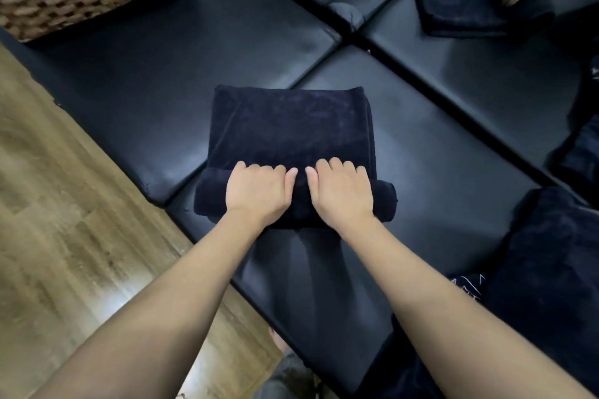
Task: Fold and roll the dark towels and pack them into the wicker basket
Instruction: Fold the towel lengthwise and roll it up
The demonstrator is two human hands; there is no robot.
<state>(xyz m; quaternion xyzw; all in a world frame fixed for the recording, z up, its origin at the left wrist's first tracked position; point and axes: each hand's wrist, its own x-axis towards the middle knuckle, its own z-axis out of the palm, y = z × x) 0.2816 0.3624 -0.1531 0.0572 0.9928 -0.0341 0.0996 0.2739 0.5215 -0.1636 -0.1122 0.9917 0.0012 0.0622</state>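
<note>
Hands [259, 191] [340, 193] curled around rolled towel [288, 126].

Black padded cushions [168, 81] are lying edge to edge, filling most of the view, with deep seams [382, 52] crossing between them. Soft light is reflecting off their smooth, leather-like tops. Left of the cushions, a wood-plank floor [64, 236] is showing, brown and streaked, glaring faintly near the cushions' lower edge.
</note>
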